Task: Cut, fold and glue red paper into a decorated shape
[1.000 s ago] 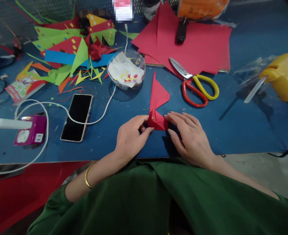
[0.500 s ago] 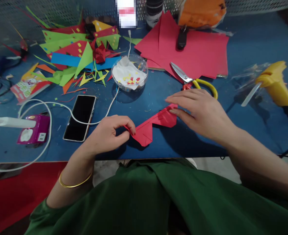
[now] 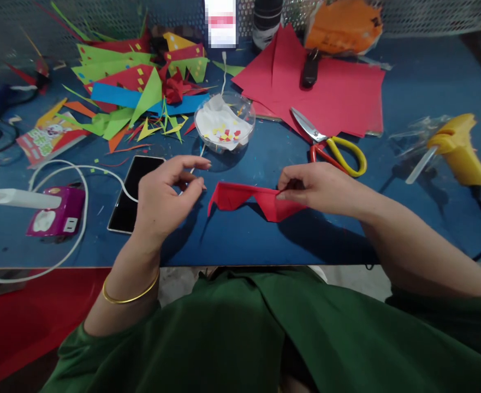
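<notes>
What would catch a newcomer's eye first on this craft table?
Probably the folded red paper piece at the centre of the blue table, pinched at one end by the right hand while the left hand hovers open beside it. Behind it lie yellow-and-red scissors on a spread of red sheets, and a yellow glue gun at the right.

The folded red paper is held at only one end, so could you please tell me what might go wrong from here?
1. Only the right hand pinches the folded red paper; the left hand is open beside it, so the free end may sag and the creases may loosen.
2. The scissors lie just beyond the right hand, blades exposed; a reach past them could nick it.
3. The white cable loops by the phone; the left forearm might snag it.
</notes>
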Motion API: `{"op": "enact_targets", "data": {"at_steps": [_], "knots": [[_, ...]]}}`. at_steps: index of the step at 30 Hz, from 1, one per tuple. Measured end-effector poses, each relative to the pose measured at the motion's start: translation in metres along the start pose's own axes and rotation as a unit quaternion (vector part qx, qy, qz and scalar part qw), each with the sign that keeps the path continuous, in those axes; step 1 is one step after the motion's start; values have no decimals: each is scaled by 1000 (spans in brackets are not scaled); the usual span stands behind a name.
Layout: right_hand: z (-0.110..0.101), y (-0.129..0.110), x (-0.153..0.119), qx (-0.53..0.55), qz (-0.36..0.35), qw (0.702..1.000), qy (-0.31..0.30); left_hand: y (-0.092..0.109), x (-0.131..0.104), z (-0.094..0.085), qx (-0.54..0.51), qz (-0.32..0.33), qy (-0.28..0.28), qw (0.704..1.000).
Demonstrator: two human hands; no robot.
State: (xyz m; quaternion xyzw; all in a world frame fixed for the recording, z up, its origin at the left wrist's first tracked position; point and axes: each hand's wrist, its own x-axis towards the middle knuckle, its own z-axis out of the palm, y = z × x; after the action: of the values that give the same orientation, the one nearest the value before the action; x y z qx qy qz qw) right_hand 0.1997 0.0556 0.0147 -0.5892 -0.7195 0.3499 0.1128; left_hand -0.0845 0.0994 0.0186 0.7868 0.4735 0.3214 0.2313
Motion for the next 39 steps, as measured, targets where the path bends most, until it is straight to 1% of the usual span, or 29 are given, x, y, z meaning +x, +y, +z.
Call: {"op": "enact_targets", "data": {"at_steps": [1, 2, 4, 5, 7, 9, 12, 15, 17, 19, 21, 22, 23, 24, 25, 26, 28, 29, 31, 32, 33, 34, 35, 37, 38, 39], "knots": [[-1, 0, -5, 42, 17, 999, 4, -1, 0, 1, -18, -33, 31, 999], [-1, 0, -11, 85, 28, 996, 7, -2, -1, 3, -40, -61, 50, 996], [1, 2, -24, 165, 49, 985, 15, -1, -5, 6, -73, -95, 59, 991], [3, 3, -31, 200, 61, 978, 22, 1, -7, 8, -82, -104, 51, 990], [10, 4, -44, 266, 88, 959, 49, 8, -15, 14, -97, -122, 17, 988], [20, 5, -54, 328, 115, 933, 94, 19, -23, 23, -132, -146, -60, 979], [36, 2, -61, 393, 135, 898, 146, 36, -31, 40, -204, -182, -175, 946], [50, -2, -58, 423, 125, 883, 162, 48, -30, 57, -255, -205, -218, 919], [55, -4, -55, 422, 117, 883, 167, 52, -26, 65, -257, -208, -222, 917], [58, -4, -55, 388, 110, 897, 179, 54, -22, 69, -254, -210, -211, 920], [60, 0, -58, 313, 94, 920, 218, 53, -19, 71, -261, -219, -201, 919], [61, 3, -60, 252, 79, 932, 247, 52, -18, 71, -267, -227, -200, 915], [62, 7, -63, 173, 58, 943, 278, 51, -17, 71, -274, -236, -203, 910], [63, 10, -65, 78, 31, 948, 308, 51, -16, 71, -279, -246, -208, 905], [65, 13, -68, -27, -4, 944, 329, 50, -16, 71, -282, -255, -213, 900], [66, 15, -70, -130, -46, 930, 340, 49, -15, 71, -285, -261, -216, 897], [67, 17, -72, -287, -143, 883, 341, 49, -13, 72, -287, -265, -221, 894], [67, 16, -73, -334, -191, 860, 337, 49, -12, 72, -287, -264, -224, 893], [66, 14, -72, -377, -260, 826, 330, 49, -11, 73, -279, -257, -236, 895], [65, 12, -71, -385, -277, 817, 329, 48, -10, 74, -267, -246, -242, 900], [64, 11, -70, -389, -283, 813, 328, 48, -11, 74, -244, -226, -244, 911], [64, 9, -69, -391, -284, 813, 326, 47, -12, 75, -208, -199, -235, 928], [64, 9, -68, -391, -280, 816, 320, 47, -14, 75, -161, -163, -214, 950], [64, 9, -66, -386, -269, 829, 303, 45, -21, 75, -49, -74, -156, 984], [65, 9, -66, -380, -263, 838, 292, 45, -26, 74, -4, -26, -135, 990], [66, 10, -66, -370, -254, 848, 281, 44, -30, 74, 23, 21, -132, 991]]}}
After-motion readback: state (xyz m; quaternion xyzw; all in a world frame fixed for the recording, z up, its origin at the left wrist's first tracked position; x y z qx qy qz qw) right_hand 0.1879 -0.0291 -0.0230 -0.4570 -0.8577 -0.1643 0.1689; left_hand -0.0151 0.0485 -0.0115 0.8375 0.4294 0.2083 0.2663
